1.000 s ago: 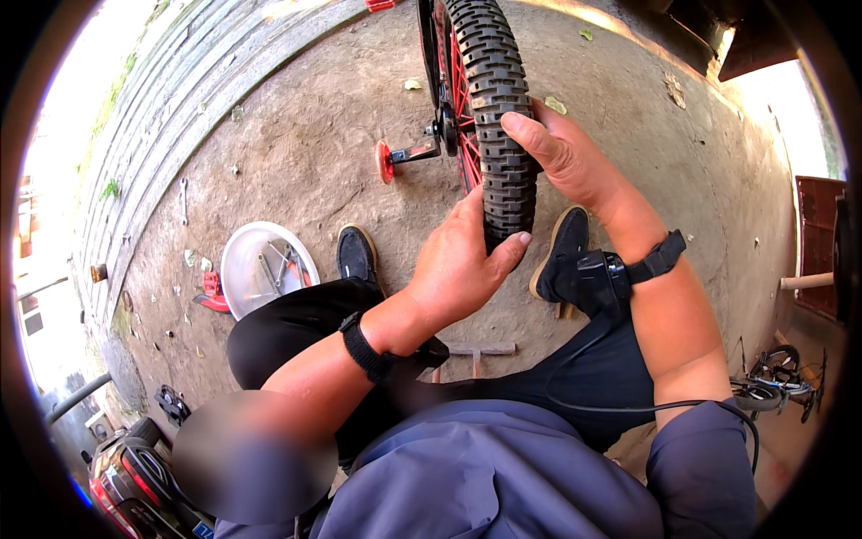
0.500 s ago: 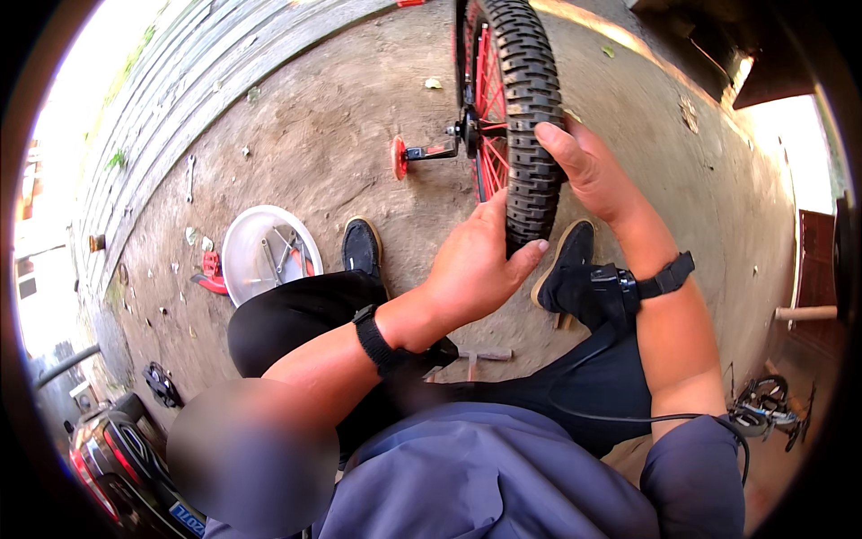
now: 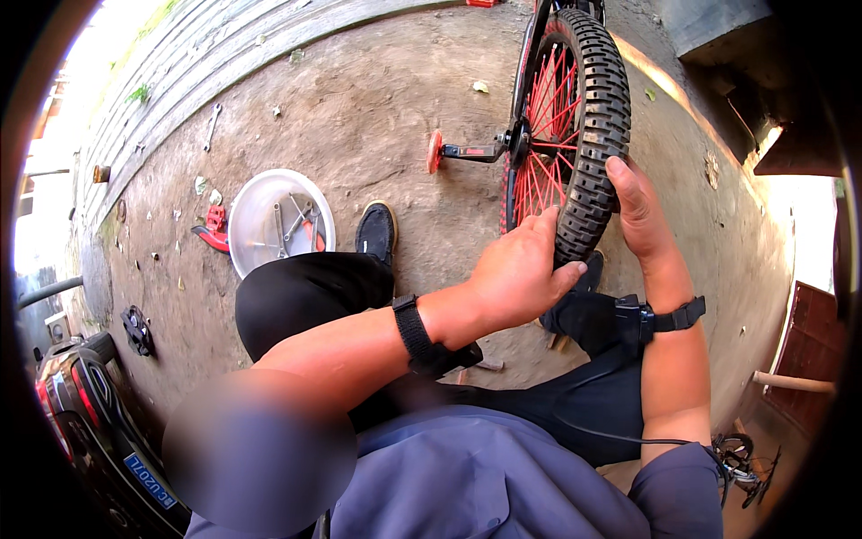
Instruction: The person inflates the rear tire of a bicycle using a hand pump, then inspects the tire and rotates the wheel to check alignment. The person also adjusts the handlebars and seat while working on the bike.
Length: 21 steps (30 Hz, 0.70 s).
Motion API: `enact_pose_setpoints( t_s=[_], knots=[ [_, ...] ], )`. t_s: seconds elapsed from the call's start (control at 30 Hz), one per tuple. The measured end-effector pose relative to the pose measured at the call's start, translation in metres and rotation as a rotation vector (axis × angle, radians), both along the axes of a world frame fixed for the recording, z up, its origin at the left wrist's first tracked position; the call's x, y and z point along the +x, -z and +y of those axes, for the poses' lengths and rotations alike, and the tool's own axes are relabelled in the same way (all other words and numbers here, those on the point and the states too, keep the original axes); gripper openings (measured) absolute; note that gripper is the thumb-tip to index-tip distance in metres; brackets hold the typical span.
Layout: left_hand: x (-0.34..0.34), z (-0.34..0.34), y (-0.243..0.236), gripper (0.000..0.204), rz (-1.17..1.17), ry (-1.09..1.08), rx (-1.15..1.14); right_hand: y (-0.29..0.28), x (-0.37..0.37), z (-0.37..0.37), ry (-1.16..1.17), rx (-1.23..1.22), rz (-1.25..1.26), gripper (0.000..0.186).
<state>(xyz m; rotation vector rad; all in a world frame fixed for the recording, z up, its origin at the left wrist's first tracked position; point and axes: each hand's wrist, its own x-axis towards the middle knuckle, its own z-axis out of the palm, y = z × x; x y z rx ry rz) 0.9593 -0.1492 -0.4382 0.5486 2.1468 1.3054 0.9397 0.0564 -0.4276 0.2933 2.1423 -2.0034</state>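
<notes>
A bicycle wheel with a knobby black tyre and red spokes stands ahead of me, tilted slightly. My left hand is closed round the tyre's near left side, its fingers by the spokes and its thumb against the tread. On the right, my right hand grips the same tyre, thumb up along its edge; the other fingers are mostly hidden. A small red training wheel sticks out on a black bracket left of the hub.
Left of my foot sits a white plastic tub holding several tools, with a red-handled tool beside it. A wrench lies on the dirt floor. A dark car is at lower left, another small bicycle at lower right.
The bicycle wheel leans and turns more to the right, showing more spokes. Both hands have moved right with it, and the right hand sits lower on the tyre. The whole view has shifted somewhat.
</notes>
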Motion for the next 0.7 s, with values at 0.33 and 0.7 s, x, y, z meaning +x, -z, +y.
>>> enact_pose_setpoints(
  t_s=[0.33, 0.7],
  knots=[
    [-0.001, 0.000, -0.002, 0.074, -0.002, 0.010, -0.016, -0.005, 0.000, -0.002, -0.011, -0.001, -0.001, 0.063],
    [0.002, 0.001, 0.004, 0.051, 0.012, -0.075, 0.012, 0.000, 0.000, -0.001, -0.026, -0.059, 0.006, 0.054]
  ],
)
